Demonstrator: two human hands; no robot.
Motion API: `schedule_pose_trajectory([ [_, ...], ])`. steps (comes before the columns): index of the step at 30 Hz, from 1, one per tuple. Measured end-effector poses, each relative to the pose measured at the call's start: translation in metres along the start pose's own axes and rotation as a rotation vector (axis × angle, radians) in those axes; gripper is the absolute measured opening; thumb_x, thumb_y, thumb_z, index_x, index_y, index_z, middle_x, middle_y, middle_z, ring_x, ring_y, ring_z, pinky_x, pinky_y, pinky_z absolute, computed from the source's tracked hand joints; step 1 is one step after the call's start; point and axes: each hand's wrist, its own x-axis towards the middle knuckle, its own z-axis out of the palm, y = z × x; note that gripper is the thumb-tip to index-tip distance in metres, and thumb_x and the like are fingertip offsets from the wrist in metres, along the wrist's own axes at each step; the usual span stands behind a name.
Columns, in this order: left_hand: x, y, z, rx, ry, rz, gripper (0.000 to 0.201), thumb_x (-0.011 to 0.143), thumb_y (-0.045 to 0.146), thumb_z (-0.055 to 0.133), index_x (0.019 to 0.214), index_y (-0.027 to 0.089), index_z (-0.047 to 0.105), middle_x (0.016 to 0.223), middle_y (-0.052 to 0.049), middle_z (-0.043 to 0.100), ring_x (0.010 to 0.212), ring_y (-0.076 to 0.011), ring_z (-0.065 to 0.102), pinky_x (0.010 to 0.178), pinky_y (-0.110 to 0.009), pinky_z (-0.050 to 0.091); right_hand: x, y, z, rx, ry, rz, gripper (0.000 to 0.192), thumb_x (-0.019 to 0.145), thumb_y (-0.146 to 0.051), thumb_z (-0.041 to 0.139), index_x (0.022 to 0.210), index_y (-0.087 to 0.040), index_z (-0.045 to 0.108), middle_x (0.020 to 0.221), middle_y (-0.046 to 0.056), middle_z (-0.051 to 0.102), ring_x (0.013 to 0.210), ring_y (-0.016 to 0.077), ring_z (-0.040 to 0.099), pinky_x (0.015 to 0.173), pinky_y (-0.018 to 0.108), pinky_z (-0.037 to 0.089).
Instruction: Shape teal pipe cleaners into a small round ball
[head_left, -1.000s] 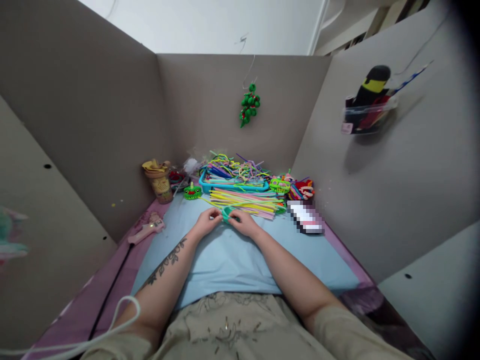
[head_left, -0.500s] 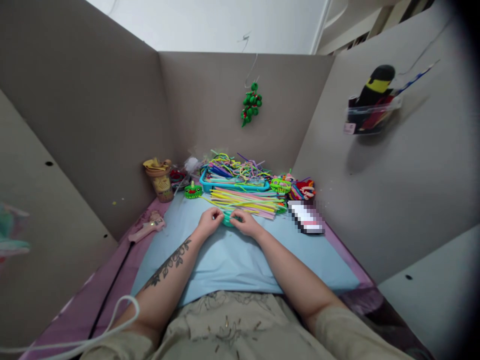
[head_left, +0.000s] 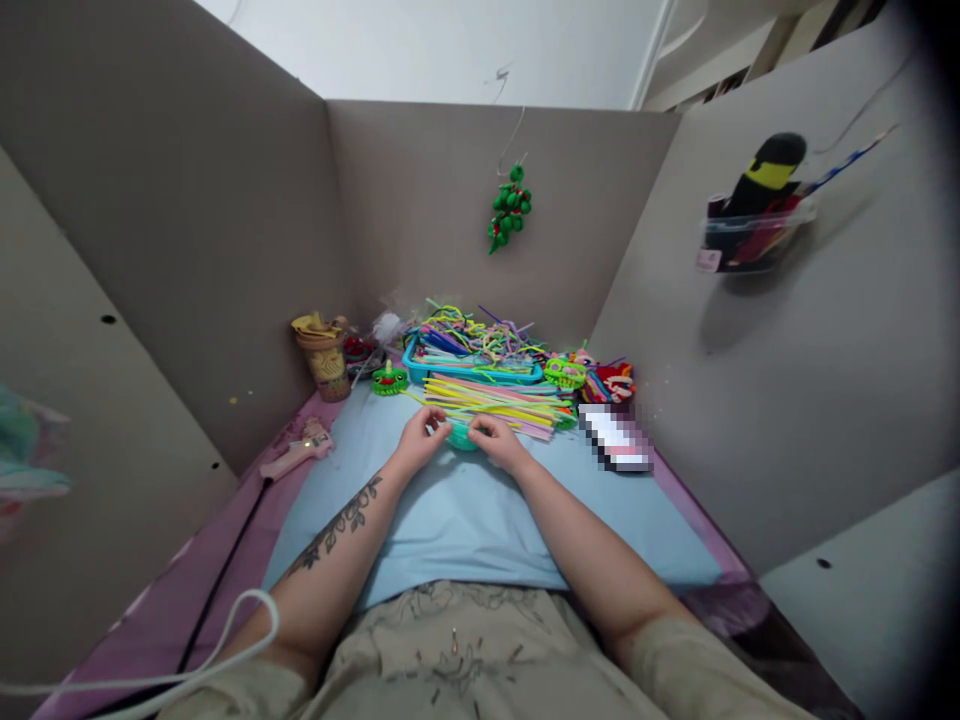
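Note:
Over the light blue sheet, a small rounded teal piece (head_left: 465,437), seemingly of bent pipe cleaners, sits between my two hands. My left hand (head_left: 421,440) pinches its left edge with thumb and forefinger. On the opposite edge, my right hand (head_left: 501,445) is closed in a similar pinch. Just beyond the fingers lies a bundle of straight yellow, pink and pale pipe cleaners (head_left: 495,398). Fingertips cover part of the teal piece, so its exact shape is unclear.
A blue tray (head_left: 480,376) heaped with pipe cleaners stands at the back, a green figure (head_left: 389,378) beside it. Left are a cup (head_left: 326,362) and a pink glue gun (head_left: 296,457); right, a blurred-out phone (head_left: 615,438). Grey panels (head_left: 427,200) enclose the table.
The view has shifted slightly, so the background sits a little further right. My fingers have loosened and moved slightly apart, showing more of the teal piece.

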Motion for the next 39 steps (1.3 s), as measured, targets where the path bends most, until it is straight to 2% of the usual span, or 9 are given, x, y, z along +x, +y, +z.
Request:
schedule_pose_trajectory([
  [5,-0.001,0.0,-0.001,0.106,-0.03,0.213,0.021,0.078,0.029,0.055,0.094,0.019,0.065,0.098,-0.007,0.063,0.096,-0.0194,0.054,0.088,-0.033,0.039,-0.001,-0.004,-0.003,-0.058,-0.073,-0.037,0.02,0.076,-0.033,0.056,0.065,-0.016,0.056,0.064,-0.001,0.053,0.063,0.0119,0.048,0.062,0.024,0.036],
  [9,-0.001,0.002,0.002,0.144,-0.148,0.229,0.016,0.08,0.029,0.055,0.08,0.02,0.069,0.088,-0.007,0.066,0.091,-0.02,0.056,0.092,-0.037,0.035,-0.002,-0.008,-0.001,-0.165,-0.078,-0.088,0.017,0.077,-0.03,0.055,0.066,-0.017,0.057,0.066,0.0,0.055,0.065,0.0128,0.049,0.065,0.025,0.038],
  [14,-0.001,0.003,0.003,0.151,-0.204,0.2,0.014,0.077,0.029,0.058,0.072,0.02,0.068,0.077,-0.005,0.066,0.082,-0.0192,0.056,0.091,-0.037,0.034,-0.001,-0.007,0.001,-0.205,-0.04,-0.098,0.015,0.077,-0.029,0.056,0.068,-0.018,0.059,0.068,0.001,0.058,0.07,0.0147,0.053,0.071,0.028,0.042],
  [16,0.0,0.001,0.003,0.112,-0.156,0.15,0.017,0.076,0.032,0.059,0.066,0.019,0.065,0.073,-0.004,0.064,0.078,-0.0184,0.055,0.088,-0.035,0.036,-0.001,-0.007,0.0,-0.172,0.017,-0.12,0.014,0.078,-0.032,0.058,0.08,-0.019,0.062,0.084,0.004,0.061,0.085,0.0176,0.056,0.08,0.031,0.043],
  [18,0.002,-0.002,0.002,0.009,-0.088,0.04,0.021,0.074,0.035,0.06,0.063,0.017,0.062,0.07,-0.003,0.063,0.075,-0.0179,0.055,0.081,-0.032,0.039,-0.001,-0.005,-0.002,-0.122,0.113,-0.112,0.028,0.079,-0.036,0.058,0.103,-0.021,0.059,0.108,0.008,0.058,0.105,0.0201,0.052,0.09,0.034,0.042],
  [22,0.004,-0.006,-0.001,-0.408,-0.067,-0.248,0.028,0.071,0.043,0.061,0.071,0.014,0.058,0.067,-0.001,0.059,0.067,-0.0149,0.053,0.067,-0.028,0.041,0.0,0.003,-0.005,0.014,0.173,-0.014,0.055,0.079,-0.043,0.056,0.128,-0.023,0.04,0.131,0.012,0.044,0.121,0.0225,0.044,0.097,0.039,0.039],
  [28,0.003,-0.002,-0.005,-0.844,-0.185,-0.393,0.031,0.066,0.04,0.07,0.082,0.017,0.057,0.085,-0.005,0.062,0.079,-0.0168,0.058,0.075,-0.031,0.045,0.002,0.003,0.001,0.304,-0.041,0.042,0.065,0.07,-0.046,0.067,0.126,-0.023,0.042,0.128,0.011,0.05,0.116,0.024,0.05,0.093,0.039,0.044],
  [33,0.002,-0.002,-0.006,-0.892,-0.209,-0.395,0.029,0.066,0.037,0.071,0.083,0.018,0.057,0.091,-0.006,0.062,0.084,-0.018,0.058,0.078,-0.032,0.045,0.002,-0.007,0.005,0.44,-0.034,0.053,0.054,0.064,-0.04,0.073,0.11,-0.022,0.051,0.11,0.008,0.06,0.103,0.0223,0.057,0.087,0.036,0.047],
  [39,0.004,0.0,-0.01,-0.87,-0.235,-0.418,0.031,0.07,0.042,0.064,0.089,0.018,0.06,0.097,-0.007,0.062,0.087,-0.0199,0.057,0.074,-0.033,0.045,0.001,-0.004,0.004,0.379,-0.01,0.034,0.053,0.065,-0.033,0.072,0.112,-0.022,0.05,0.11,0.007,0.059,0.102,0.0206,0.057,0.087,0.036,0.047],
])
